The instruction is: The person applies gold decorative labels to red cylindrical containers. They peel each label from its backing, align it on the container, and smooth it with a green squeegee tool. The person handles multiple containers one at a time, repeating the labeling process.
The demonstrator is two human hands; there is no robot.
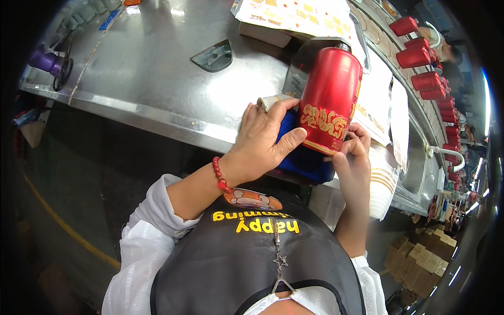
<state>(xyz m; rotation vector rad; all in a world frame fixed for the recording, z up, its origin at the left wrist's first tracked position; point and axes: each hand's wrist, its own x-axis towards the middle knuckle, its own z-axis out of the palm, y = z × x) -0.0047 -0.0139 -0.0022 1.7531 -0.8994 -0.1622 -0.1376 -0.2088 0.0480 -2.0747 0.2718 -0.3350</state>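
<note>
A shiny red bottle (pixel 332 79) with a gold dragon-like pattern lies tilted in front of me, its dark neck pointing away. Beneath it is a blue padded surface (pixel 304 164) on a dark support. My left hand (pixel 262 139) grips the bottle's left side with thumb and index finger. A pale, bunched cloth (pixel 274 101) sits at the other fingers of that hand. At the bottle's lower right corner, near its base, my right hand (pixel 354 160) is closed, thumb and fingertips against the edge. Whether anything small is between those fingertips is hidden.
A dark glassy scrap (pixel 214 56) lies on the metal table (pixel 152 58). Printed sheets (pixel 294 14) cover a box at the back. To the right are stacked white cups (pixel 382 181) and a conveyor carrying several red bottles (pixel 428 81). A purple tool (pixel 46 60) stands far left.
</note>
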